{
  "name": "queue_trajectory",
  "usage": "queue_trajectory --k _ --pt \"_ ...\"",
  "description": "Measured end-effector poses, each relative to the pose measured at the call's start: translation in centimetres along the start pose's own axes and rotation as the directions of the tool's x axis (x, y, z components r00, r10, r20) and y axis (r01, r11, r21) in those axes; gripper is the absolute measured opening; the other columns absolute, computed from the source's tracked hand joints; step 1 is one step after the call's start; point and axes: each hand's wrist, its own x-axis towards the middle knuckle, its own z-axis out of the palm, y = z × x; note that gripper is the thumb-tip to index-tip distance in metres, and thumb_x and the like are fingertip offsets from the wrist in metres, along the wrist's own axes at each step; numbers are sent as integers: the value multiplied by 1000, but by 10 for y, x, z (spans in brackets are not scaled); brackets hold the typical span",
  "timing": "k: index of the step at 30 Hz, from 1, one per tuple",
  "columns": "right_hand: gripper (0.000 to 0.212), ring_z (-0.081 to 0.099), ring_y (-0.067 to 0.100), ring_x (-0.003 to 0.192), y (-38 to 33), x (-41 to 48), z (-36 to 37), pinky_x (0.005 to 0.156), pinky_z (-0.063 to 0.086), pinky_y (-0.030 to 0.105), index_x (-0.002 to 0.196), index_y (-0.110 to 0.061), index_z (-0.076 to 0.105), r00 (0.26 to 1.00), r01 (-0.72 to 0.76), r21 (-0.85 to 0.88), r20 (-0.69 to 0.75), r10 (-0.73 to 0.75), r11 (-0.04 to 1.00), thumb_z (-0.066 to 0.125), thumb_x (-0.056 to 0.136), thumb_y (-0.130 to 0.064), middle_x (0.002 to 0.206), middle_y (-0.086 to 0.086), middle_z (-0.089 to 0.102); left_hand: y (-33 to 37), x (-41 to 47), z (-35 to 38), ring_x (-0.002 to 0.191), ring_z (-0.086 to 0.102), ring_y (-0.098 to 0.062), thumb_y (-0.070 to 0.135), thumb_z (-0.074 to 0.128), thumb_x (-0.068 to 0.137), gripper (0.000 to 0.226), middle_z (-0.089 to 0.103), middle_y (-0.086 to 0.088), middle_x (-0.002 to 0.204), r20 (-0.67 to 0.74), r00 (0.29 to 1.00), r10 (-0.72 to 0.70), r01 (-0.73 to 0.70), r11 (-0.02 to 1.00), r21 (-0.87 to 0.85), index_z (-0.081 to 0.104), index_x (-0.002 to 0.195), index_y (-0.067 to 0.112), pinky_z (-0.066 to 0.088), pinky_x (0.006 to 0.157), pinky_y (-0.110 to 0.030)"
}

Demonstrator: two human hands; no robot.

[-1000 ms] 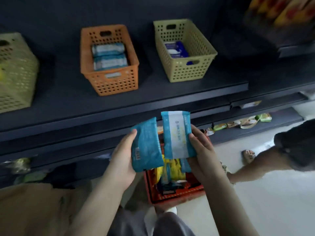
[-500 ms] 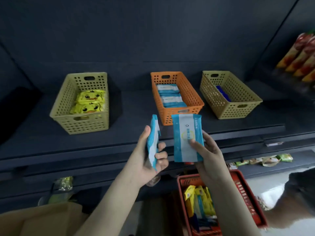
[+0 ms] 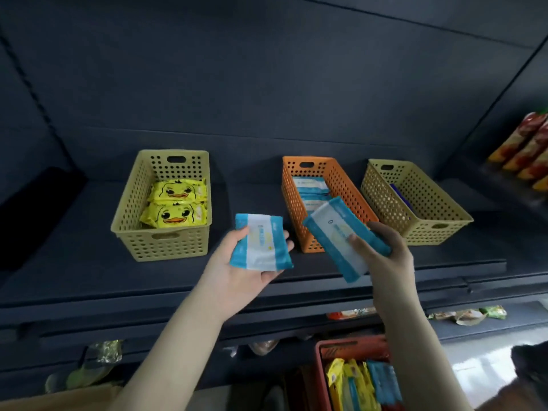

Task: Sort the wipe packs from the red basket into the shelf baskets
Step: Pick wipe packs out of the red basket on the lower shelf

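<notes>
My left hand (image 3: pixel 237 271) holds a blue and white wipe pack (image 3: pixel 261 243) face up, over the shelf between two baskets. My right hand (image 3: pixel 385 256) grips a second blue and white wipe pack (image 3: pixel 338 235), tilted at the front edge of the orange basket (image 3: pixel 347 191), which holds matching blue packs. The left yellow basket (image 3: pixel 127 215) contains two yellow duck packs (image 3: pixel 175 213). A dark blue pack (image 3: pixel 400 195) lies in the right yellow basket (image 3: pixel 439 209). The red basket (image 3: pixel 321 378) sits low at the bottom with several yellow and blue packs.
The dark shelf (image 3: pixel 89 262) carries all three baskets. Snack bags (image 3: pixel 525 149) line a shelf at the far right. Small packets (image 3: pixel 462 315) lie on a lower shelf. A cardboard box edge (image 3: pixel 44 400) shows at bottom left.
Both hands have risen from above the red basket to shelf height. The left pack has turned face up. The right pack has tilted and moved to the orange basket's front edge.
</notes>
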Motion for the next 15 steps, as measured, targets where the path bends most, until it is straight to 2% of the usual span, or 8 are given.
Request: queue_trajectory --k 2,5,8,12,15 --pt "29 70 14 84 -2 22 2 61 55 24 108 -20 63 999 32 -28 -30 -33 999 75 82 -16 98 0 68 12 14 0 120 59 -29 33 41 98 43 63 -15 128 -52 998 39 -35 995 89 54 134 12 45 99 -42" --pt "22 70 22 85 1 65 8 61 55 29 105 -11 65 997 42 -78 -57 -47 996 72 85 -18 96 6 70 27 39 3 103 69 -23 28 51 97 29 72 -9 113 -170 982 79 -49 983 178 62 120 15 50 90 -40" --pt "22 69 17 84 4 113 14 61 54 26 105 -9 62 995 51 -129 -84 -62 990 70 87 -17 96 4 68 36 69 1 94 71 -17 25 56 95 19 75 -3 104 -267 950 164 -73 944 321 65 111 19 53 79 -34" --pt "26 64 10 78 13 178 26 55 47 21 110 -8 58 999 39 -279 4 -39 959 69 87 -15 90 -1 64 44 112 1 87 72 -11 18 54 97 22 74 6 102 -302 907 293 -109 857 504 61 113 30 54 68 -32" --pt "25 63 11 75 28 219 39 53 46 22 108 -11 59 993 0 -472 102 55 882 68 86 -16 89 0 64 49 142 0 91 70 -14 13 59 93 30 72 5 106 -378 856 352 -116 844 523 58 118 29 55 72 -35"
